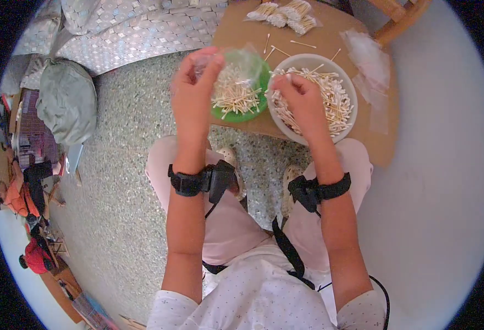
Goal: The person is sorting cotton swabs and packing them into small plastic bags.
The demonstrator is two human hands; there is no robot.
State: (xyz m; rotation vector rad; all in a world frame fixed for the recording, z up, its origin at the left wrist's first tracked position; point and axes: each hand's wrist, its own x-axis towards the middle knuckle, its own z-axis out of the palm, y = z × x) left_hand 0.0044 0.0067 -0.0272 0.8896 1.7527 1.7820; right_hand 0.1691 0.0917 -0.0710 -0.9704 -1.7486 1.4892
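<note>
My left hand [198, 80] pinches a clear plastic bag [244, 61] by its edge, above a green bowl [231, 117]. Cotton swabs [236, 99] lie in that bowl, partly veiled by the bag; whether any are inside the bag I cannot tell. To the right, a white bowl [353, 102] is heaped with many loose cotton swabs [335, 104]. Over its left part, my right hand [303, 99] has its fingertips closed, with a white swab tip showing at them. How many swabs it grips is hidden.
Both bowls stand on a brown board [385, 143]. Filled swab packets [286, 15] lie at its far edge, empty clear bags [368, 60] at its right. Several loose swabs [303, 44] lie behind the bowls. A grey-green covered object [68, 102] stands left; people [19, 195] sit farther off.
</note>
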